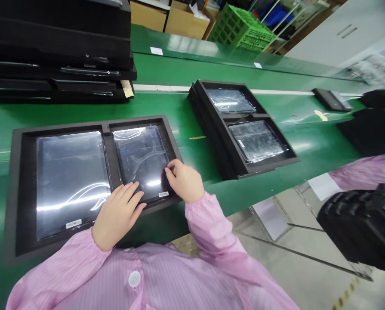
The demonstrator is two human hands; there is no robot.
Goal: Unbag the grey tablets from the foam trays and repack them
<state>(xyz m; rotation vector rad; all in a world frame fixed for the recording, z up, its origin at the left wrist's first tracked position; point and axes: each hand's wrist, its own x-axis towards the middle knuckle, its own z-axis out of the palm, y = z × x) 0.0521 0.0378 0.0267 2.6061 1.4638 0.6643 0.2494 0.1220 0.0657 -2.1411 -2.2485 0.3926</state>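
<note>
A black foam tray (18, 181) lies on the green conveyor belt (186, 73) in front of me, with two wrapped dark panels in its pockets. My left hand (119, 213) rests flat, fingers stretched out, on the near edge of the right panel (142, 155) and the divider beside it. My right hand (184, 181) is curled at that panel's near right corner, fingertips pinched on its edge or its clear wrap. The left panel (71, 181) lies untouched.
A stack of trays (211, 125) with two more wrapped panels sits further right on the belt. Tall black tray stacks (56, 51) stand at the back left. Another person's pink sleeve (363, 172) and black trays (360, 224) are at the right. Cardboard boxes and a green crate (240, 28) stand behind.
</note>
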